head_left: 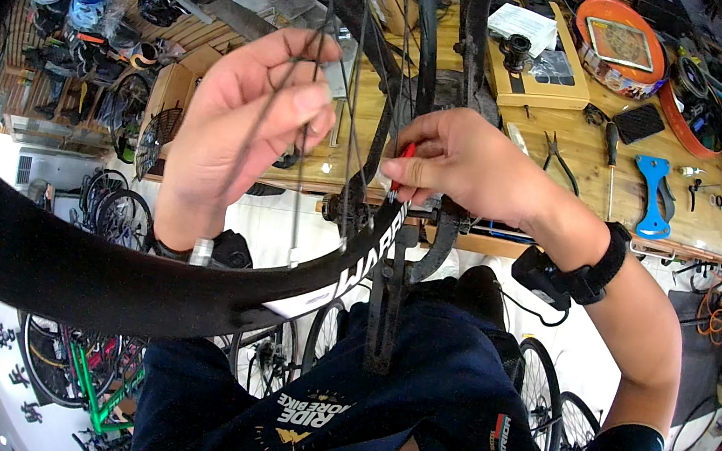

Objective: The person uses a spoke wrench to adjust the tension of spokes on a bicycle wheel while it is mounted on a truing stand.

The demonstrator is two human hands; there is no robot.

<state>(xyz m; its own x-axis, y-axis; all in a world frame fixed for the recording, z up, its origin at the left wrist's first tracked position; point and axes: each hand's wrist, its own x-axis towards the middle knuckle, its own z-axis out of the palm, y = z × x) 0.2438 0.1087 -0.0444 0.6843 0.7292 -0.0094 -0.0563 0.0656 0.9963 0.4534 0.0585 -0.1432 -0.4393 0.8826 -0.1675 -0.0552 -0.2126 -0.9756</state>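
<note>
Red tool (408,151) at the rim (133,293), spokes (297,215) close by

A deep black rim sweeps across the view, in front of the person's torso, its spokes rising toward the top. The right hand (456,160) pinches the little red tool between thumb and fingers, right against the rim's inner side where spokes run in; a short fingertip hold like this probably suits small, careful turns. The left hand (254,128) is raised among the spokes, thumb and fingers curled in around one of them. Whether those fingertips actually squeeze it, I cannot tell; a spoke in front of the hand confuses the view. Being there, the hand seems well placed to feel or steady a spoke while its partner works lower down.

A dark metal upright (384,314) stands beside the rim, near the torso, and looks like part of a stand that keeps the wheel within reach of both hands.

Beyond lies the wooden bench (574,132). Pliers (563,163), a screwdriver (612,152) and a blue flat tool (654,196) are spread along its near side, likely for easy picking on the right. A cardboard box (543,92) lies farther back, carrying a black hub (516,54).
</note>
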